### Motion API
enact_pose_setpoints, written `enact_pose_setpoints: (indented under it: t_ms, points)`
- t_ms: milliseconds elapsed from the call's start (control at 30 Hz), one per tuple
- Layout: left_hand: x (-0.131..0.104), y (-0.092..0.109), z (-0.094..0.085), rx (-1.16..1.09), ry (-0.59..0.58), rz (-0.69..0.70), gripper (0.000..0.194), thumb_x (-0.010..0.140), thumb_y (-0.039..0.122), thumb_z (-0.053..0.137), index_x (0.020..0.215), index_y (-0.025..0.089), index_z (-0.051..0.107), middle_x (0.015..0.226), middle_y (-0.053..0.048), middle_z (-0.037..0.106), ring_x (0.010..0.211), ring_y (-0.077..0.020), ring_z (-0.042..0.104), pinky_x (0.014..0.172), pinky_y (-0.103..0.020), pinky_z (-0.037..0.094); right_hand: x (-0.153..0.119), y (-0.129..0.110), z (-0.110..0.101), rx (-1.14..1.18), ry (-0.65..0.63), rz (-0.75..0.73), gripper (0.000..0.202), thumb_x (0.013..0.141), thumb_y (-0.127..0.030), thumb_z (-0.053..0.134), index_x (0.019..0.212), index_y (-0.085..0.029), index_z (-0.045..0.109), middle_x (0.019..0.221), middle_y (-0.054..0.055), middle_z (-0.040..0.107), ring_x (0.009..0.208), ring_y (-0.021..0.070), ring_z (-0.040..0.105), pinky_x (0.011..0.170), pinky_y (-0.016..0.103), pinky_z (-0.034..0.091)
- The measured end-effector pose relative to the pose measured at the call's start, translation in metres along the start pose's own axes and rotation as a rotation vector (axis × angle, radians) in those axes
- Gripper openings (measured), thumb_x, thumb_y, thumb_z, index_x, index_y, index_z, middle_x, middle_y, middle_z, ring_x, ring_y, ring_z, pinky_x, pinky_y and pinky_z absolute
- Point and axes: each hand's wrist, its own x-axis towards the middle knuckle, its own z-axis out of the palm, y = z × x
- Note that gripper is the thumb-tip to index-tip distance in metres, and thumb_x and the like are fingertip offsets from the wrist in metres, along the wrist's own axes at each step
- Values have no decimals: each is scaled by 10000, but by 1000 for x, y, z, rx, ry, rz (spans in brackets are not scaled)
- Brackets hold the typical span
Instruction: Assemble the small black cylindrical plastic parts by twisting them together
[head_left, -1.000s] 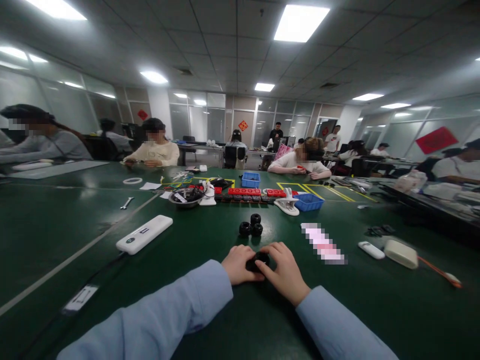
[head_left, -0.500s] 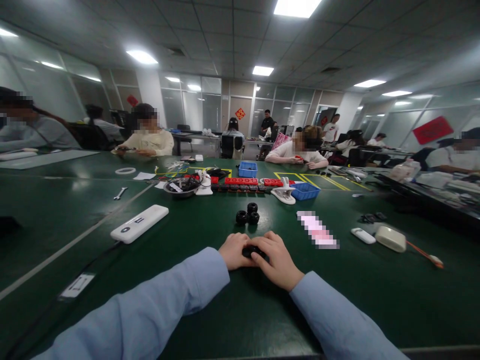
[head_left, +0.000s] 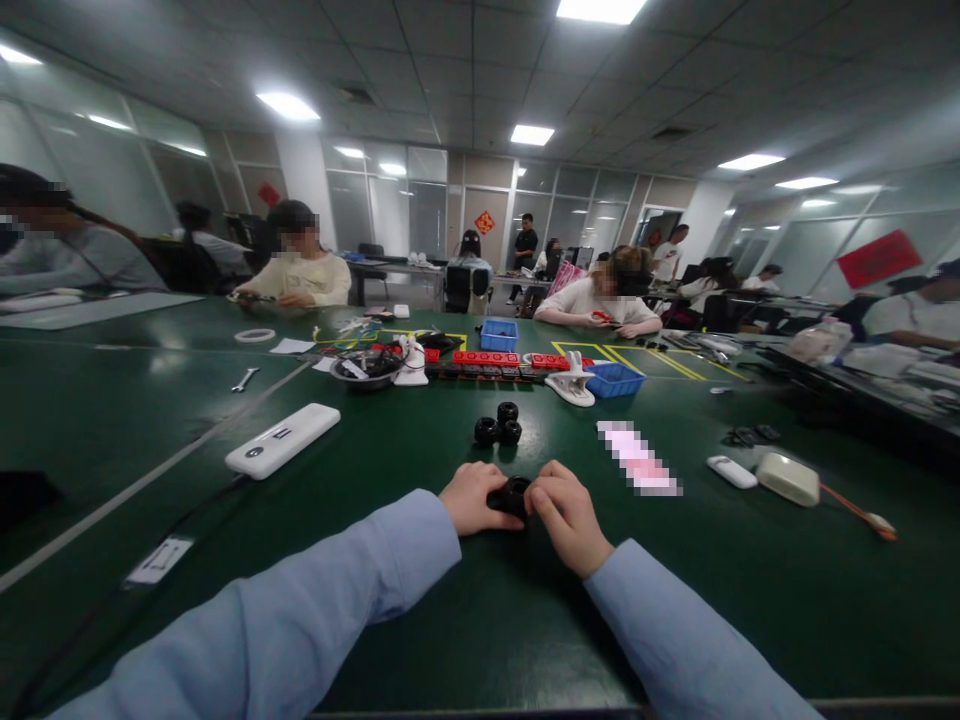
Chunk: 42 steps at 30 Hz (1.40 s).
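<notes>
Low over the green table (head_left: pixel 420 640), or resting on it, is a small black wheel (head_left: pixel 515 492) with a round opening facing up, which looks like a toy tyre. My left hand (head_left: pixel 474 499) is closed around its left side, thumb along the near edge. On the other side my right hand (head_left: pixel 568 512) has its fingers curled and pinched at the wheel's right rim; whether a smaller part sits between them is hidden. Just beyond my hands stand three similar black wheels (head_left: pixel 498 426), close together.
A white power strip (head_left: pixel 283 441) with a cable lies left, a pink-and-white blurred phone-like item (head_left: pixel 639 458) right. Farther off are blue bins (head_left: pixel 613 379), a row of red blocks (head_left: pixel 487 359) and a white clip stand (head_left: pixel 573 380). A person (head_left: pixel 600 300) works across the table.
My right hand has drawn back from over the wheel to its right rim, fingers now curled, uncovering the opening. My left hand keeps its hold. The view has shifted slightly.
</notes>
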Motion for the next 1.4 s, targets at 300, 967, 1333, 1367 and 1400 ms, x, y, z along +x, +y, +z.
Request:
enact_pose_setpoints:
  t_ms: [300, 967, 1333, 1367, 1400]
  points:
    - [-2, 1, -3, -22, -25, -6, 504, 651, 607, 630, 946, 198, 621, 951, -37, 583, 892, -226, 515, 831, -351, 374, 6, 21, 2, -250, 65, 312, 399, 902, -425, 310, 647, -189, 507, 651, 38, 550, 676, 187, 466, 641, 299, 341]
    - [0, -3, 4, 22, -6, -8, 532, 637, 632, 621, 956, 206, 611, 914, -36, 584, 878, -232, 525, 788, -349, 386, 5, 6, 4, -302, -69, 231, 200, 780, -372, 570, 800, -173, 565, 778, 46, 577, 778, 216, 511, 682, 328, 383]
    - [0, -1, 1, 5, -21, -22, 516, 641, 610, 634, 954, 201, 604, 936, -34, 584, 899, -227, 521, 814, -349, 377, 5, 6, 4, -265, -76, 207, 161, 792, -338, 564, 799, -177, 563, 788, 48, 576, 774, 211, 505, 692, 341, 397]
    - [0, -1, 0, 6, -23, -22, 514, 641, 609, 633, 953, 202, 604, 933, -34, 584, 895, -228, 522, 812, -350, 378, 5, 5, 4, -264, -77, 204, 157, 792, -335, 562, 798, -178, 563, 790, 49, 578, 775, 212, 507, 693, 342, 398]
    - [0, -1, 0, 6, -25, -22, 510, 643, 609, 631, 952, 204, 604, 931, -34, 584, 891, -228, 522, 810, -351, 378, 6, 5, 3, -264, -77, 198, 154, 793, -333, 560, 800, -179, 565, 792, 50, 580, 774, 212, 510, 695, 344, 400]
